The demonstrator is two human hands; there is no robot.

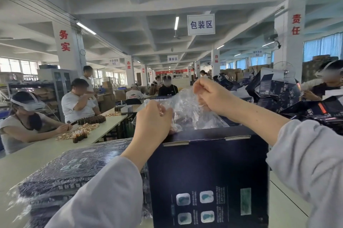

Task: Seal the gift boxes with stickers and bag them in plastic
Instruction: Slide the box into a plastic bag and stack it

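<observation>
A dark blue gift box (207, 177) stands upright on the table right in front of me, its printed face toward me. Above its top edge I hold a clear plastic bag (187, 112) stretched between both hands. My left hand (153, 118) pinches the bag's left edge at the box's top left corner. Higher up, my right hand (209, 96) grips the bag's right edge. The crumpled bag hangs just over the box top; whether it touches the box is hard to tell.
A stack of bagged dark boxes (70, 177) lies to my left on the pale table (27, 157). Loose unfolded dark boxes (278, 88) pile up at the right. Other people sit at a long table (104, 125) with small brown bottles (79, 135).
</observation>
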